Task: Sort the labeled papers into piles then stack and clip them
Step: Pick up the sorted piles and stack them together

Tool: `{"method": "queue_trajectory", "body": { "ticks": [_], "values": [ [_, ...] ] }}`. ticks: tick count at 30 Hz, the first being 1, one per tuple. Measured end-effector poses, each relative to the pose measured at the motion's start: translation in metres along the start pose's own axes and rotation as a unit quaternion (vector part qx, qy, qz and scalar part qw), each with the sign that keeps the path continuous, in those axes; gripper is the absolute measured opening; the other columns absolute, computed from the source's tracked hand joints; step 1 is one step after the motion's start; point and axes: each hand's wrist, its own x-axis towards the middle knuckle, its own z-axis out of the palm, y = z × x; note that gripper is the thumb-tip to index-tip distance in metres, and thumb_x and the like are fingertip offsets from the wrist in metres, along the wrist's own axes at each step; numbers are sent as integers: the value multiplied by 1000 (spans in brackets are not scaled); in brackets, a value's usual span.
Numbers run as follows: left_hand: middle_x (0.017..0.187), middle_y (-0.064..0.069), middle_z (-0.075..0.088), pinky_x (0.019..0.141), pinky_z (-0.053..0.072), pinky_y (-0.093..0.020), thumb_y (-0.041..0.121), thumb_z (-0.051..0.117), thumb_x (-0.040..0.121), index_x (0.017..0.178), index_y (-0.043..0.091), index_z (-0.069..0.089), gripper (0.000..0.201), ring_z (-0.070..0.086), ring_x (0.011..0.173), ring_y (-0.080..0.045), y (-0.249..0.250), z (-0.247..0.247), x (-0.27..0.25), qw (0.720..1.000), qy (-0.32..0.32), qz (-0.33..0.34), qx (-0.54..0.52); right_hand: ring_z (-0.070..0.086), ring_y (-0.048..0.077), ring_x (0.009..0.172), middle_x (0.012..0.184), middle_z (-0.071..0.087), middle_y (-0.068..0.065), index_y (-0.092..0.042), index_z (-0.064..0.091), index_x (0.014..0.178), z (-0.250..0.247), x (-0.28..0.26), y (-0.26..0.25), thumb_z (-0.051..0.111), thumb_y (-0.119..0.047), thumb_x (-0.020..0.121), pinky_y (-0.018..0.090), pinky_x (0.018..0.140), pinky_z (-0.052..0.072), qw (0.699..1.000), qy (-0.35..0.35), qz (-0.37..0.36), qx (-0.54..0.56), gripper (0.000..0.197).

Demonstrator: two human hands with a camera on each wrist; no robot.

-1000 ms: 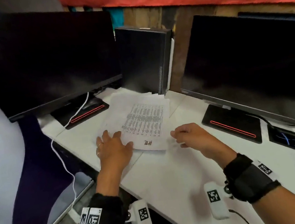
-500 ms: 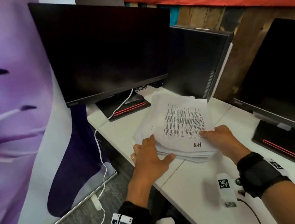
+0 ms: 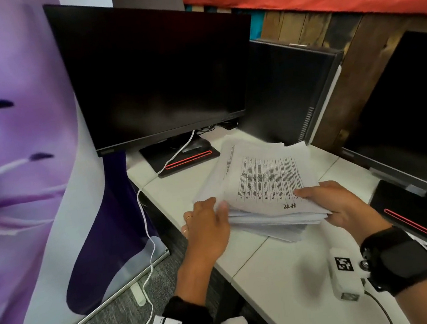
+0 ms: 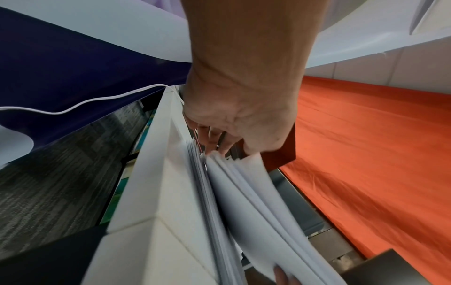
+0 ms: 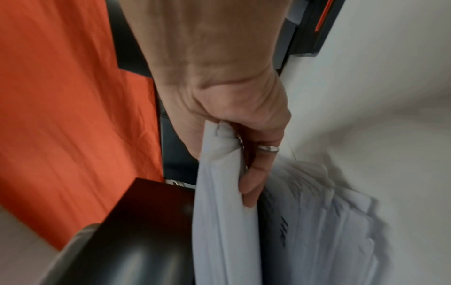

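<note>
A thick stack of white papers [image 3: 263, 182] lies on the white desk [image 3: 276, 288] between two monitors. Its top sheet carries printed columns and a handwritten "HR" near the front edge. My left hand [image 3: 209, 221] holds the stack's near left corner, thumb on top and fingers pushed in between the sheets [image 4: 244, 202]. My right hand [image 3: 333, 203] grips the near right corner. In the right wrist view its fingers [image 5: 253, 173] curl under the upper bundle [image 5: 219, 212], which is raised off the lower sheets [image 5: 329, 212].
A dark monitor [image 3: 156, 74] on a black base [image 3: 185, 157] stands behind the stack at the left. A black computer tower [image 3: 292, 90] is just behind it. A second monitor [image 3: 402, 111] is at the right. A white cable [image 3: 147, 223] hangs off the desk's left edge by a purple banner [image 3: 18, 159].
Both hands have closed in from beside the top sheet to the stack's near corners and taken hold. The upper bundle has lifted slightly. The head view has swung left.
</note>
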Motion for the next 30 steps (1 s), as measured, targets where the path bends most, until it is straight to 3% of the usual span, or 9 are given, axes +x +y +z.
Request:
{"method": "queue_trajectory", "body": {
  "ticks": [6,7,9,12,14,17,19,23,30],
  "values": [
    [100,-6,62,106,44,-49,66,20,106,80,26,57,60,61,102,-27,12,-1,-4,997,-65,-29,-10,80,24,79,92,82,10,-5,72,104,-29,-24,23,70,-5,98,28,63,60,996,-19,7,-89,6],
    [110,-13,62,108,44,-53,72,20,103,85,24,63,66,61,107,-32,13,2,-4,996,-82,-30,19,79,21,77,91,82,8,-9,73,100,-26,-26,28,69,-5,99,24,59,59,993,-10,-8,-116,5],
    [140,-11,50,118,36,-52,73,24,102,125,18,65,72,50,131,-34,15,9,-7,992,-98,-41,72,75,14,74,90,79,2,-16,71,90,-19,-27,33,70,-7,99,19,54,54,986,19,-44,-161,13],
    [148,-8,34,122,28,-49,70,29,104,148,16,50,73,34,141,-32,23,12,-12,988,-97,-53,105,71,13,74,90,76,2,-16,69,85,-10,-25,31,73,-10,96,21,55,53,972,57,-73,-217,12],
    [146,-7,33,122,28,-50,72,31,102,147,16,50,75,32,140,-32,24,15,-13,988,-97,-54,104,72,19,79,93,76,7,-11,70,89,-6,-19,27,76,-12,91,29,65,58,963,69,-73,-251,6],
    [142,-5,34,121,29,-51,73,35,100,142,15,52,73,33,138,-31,23,17,-13,990,-95,-56,83,69,30,99,110,67,10,-11,67,106,-5,-7,21,84,-33,77,41,82,63,943,95,-53,-315,40],
    [142,-5,34,120,30,-51,74,35,100,141,15,52,74,33,138,-30,22,17,-13,991,-92,-55,78,65,33,106,112,64,9,-15,65,108,-4,3,15,85,-40,76,44,87,62,933,107,-42,-341,45],
    [144,-6,35,120,29,-49,74,35,99,142,15,52,75,32,139,-31,23,18,-11,991,-87,-59,83,73,23,79,98,75,10,-13,67,89,2,-6,-7,79,-9,91,30,61,56,967,65,-45,-242,13],
    [143,-6,34,122,27,-50,73,35,100,142,15,51,74,30,141,-32,24,21,-10,988,-92,-57,112,74,20,87,113,70,-3,-17,55,118,6,-27,-10,73,-16,99,35,65,62,962,89,-159,-202,25]
  ]
}}
